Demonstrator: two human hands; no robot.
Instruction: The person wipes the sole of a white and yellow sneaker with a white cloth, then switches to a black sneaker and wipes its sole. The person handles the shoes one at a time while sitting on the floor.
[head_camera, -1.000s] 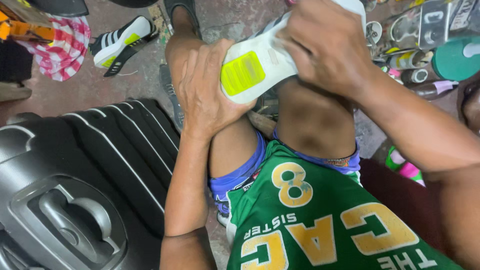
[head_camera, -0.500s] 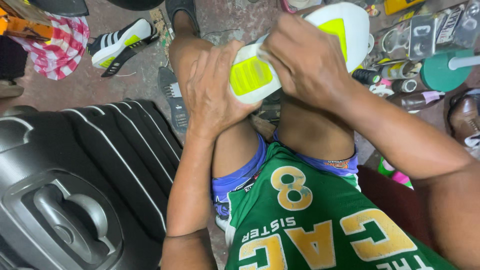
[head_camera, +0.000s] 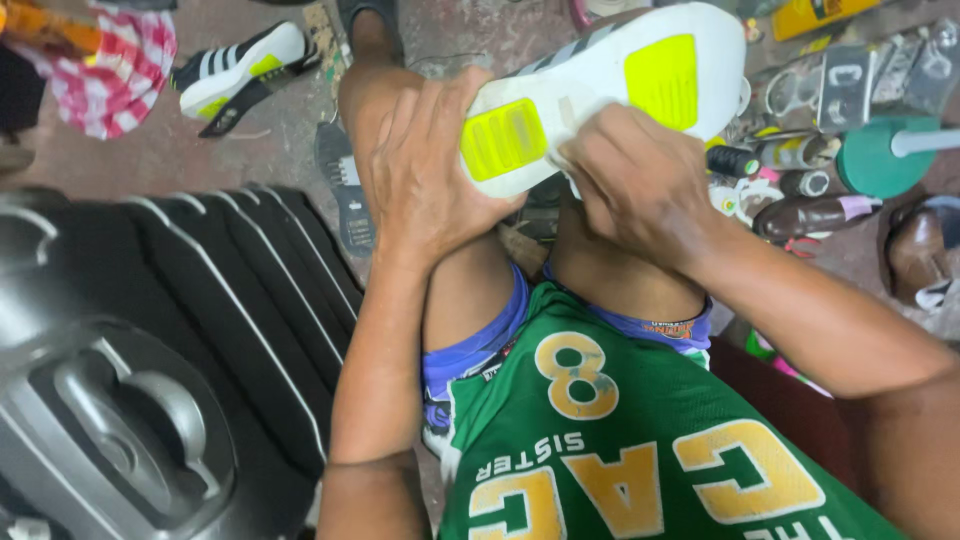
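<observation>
We hold one white shoe sole-up over our knees, in the upper middle of the frame.

The shoe (head_camera: 600, 95) shows two yellow-green sole patches. Our left hand (head_camera: 425, 175) wraps closed around its heel end; our right hand (head_camera: 635, 185) is curled, fingers pinching at the sole's middle. One matching shoe (head_camera: 240, 65) lies upper left, one black suitcase (head_camera: 150, 370) lower left.
</observation>
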